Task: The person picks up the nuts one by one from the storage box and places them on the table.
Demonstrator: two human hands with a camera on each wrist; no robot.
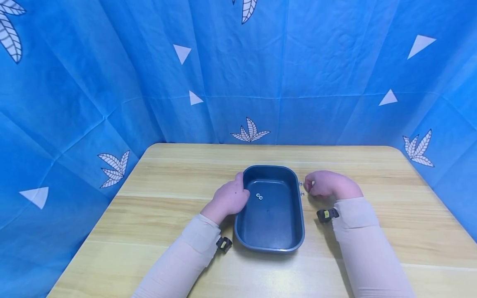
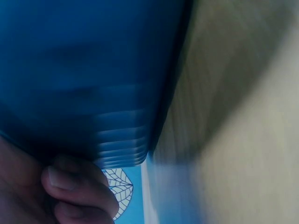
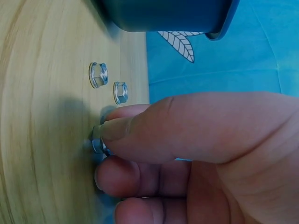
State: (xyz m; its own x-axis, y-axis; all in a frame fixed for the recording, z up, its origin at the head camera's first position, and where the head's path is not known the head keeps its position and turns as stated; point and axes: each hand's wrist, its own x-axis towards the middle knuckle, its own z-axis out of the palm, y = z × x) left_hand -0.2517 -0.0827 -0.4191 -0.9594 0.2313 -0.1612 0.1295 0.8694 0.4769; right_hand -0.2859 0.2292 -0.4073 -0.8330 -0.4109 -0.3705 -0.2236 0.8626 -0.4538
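Note:
My left hand (image 1: 230,197) grips the left rim of a dark blue plastic bin (image 1: 268,225), with curled fingers (image 2: 84,189) against its outer wall in the left wrist view. Inside the bin lie two small nuts, one of them (image 1: 260,198) right beside the other. To the right of the bin, my right hand (image 1: 331,184) pinches a silver flange nut (image 3: 96,140) between thumb and fingers, close over the tabletop. Two more flange nuts stand on the wood near it, a larger-looking one (image 3: 98,75) and another (image 3: 120,93) farther back.
A light wood table (image 1: 167,231) carries everything. Blue cloth (image 1: 238,74) with white leaf and triangle prints hangs behind it and on both sides. Each wrist wears a small black camera, the right one (image 1: 327,215) just above the table.

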